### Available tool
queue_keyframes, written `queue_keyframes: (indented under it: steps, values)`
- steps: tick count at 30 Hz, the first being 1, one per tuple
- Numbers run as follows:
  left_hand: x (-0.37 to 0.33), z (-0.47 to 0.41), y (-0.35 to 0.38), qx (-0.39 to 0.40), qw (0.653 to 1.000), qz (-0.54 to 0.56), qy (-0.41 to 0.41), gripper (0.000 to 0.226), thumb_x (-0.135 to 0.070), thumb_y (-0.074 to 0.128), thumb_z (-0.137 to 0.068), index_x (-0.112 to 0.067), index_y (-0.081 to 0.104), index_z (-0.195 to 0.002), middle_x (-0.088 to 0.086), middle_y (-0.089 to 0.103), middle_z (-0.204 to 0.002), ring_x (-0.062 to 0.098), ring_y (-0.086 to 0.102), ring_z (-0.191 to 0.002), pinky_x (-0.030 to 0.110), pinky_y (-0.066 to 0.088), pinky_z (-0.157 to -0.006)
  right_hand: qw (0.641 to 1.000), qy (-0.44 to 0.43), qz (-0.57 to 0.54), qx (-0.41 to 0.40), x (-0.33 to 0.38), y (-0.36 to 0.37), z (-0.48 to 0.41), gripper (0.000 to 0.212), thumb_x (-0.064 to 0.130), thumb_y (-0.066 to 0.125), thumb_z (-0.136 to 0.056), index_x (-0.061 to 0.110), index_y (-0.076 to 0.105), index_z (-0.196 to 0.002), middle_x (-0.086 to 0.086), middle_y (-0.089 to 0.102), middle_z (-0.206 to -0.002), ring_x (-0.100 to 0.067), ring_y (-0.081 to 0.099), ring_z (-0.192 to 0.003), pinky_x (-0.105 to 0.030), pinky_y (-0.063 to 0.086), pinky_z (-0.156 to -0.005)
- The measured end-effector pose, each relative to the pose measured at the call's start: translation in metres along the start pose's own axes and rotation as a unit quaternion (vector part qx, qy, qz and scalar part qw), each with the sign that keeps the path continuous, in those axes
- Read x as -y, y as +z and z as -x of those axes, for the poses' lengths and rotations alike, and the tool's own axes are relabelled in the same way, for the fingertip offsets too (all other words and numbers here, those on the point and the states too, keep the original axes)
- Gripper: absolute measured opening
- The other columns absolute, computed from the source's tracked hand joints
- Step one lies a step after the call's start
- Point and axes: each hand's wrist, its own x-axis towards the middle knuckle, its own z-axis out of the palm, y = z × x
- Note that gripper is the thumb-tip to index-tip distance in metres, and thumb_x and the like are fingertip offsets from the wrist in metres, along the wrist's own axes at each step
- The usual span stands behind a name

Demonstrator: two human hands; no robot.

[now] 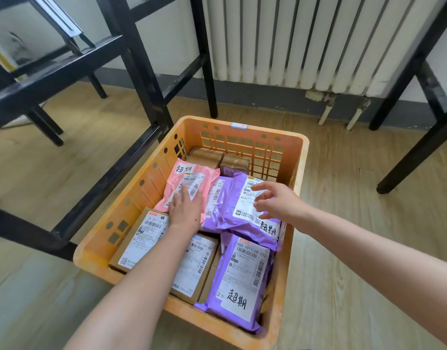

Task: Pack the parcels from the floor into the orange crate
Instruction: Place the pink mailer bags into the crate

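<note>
Where under the left hand (185,209), pink parcel (170,185) hidden; label perhaps blurred.

Crate (302,157) sitting on floor (356,223), radiator (293,41) behind it, table frame (141,79) standing left. Inside: small boxes (207,156) lying at far wall, mailers (242,279) overlapping mid and right, labelled boxes (139,238) lying near-left, side by side.

Single head view, looking forward-down, close over orange crate (296,157) (wide-angle, edges bowed).
</note>
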Motion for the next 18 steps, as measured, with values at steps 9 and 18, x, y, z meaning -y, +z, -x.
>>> queue_keyframes:
  steps: [9,18]
  values:
    - [-0.032,0.016,-0.034,-0.117,0.991,0.056,0.031,0.041,-0.029,0.055,-0.085,-0.016,0.052,-0.124,0.010,0.050,-0.129,0.030,0.044,-0.120,0.041,0.036,-0.098,1.000,-0.016,0.014,-0.011,0.011,-0.001,0.008,0.042,0.005,0.053,-0.091,0.013,0.051,-0.131,-0.008,0.062,-0.109,-0.024,0.063,-0.099,-0.032,0.056,-0.078]
    - [-0.090,0.050,-0.109,-0.231,0.952,0.165,0.118,0.018,-0.030,0.052,-0.087,-0.016,0.063,-0.089,0.000,0.062,-0.091,0.022,0.058,-0.085,0.030,0.046,-0.065,0.984,-0.096,0.108,-0.101,0.035,-0.045,0.044,0.031,0.013,0.055,-0.088,0.016,0.061,-0.117,-0.001,0.063,-0.108,-0.016,0.060,-0.099,-0.025,0.048,-0.075]
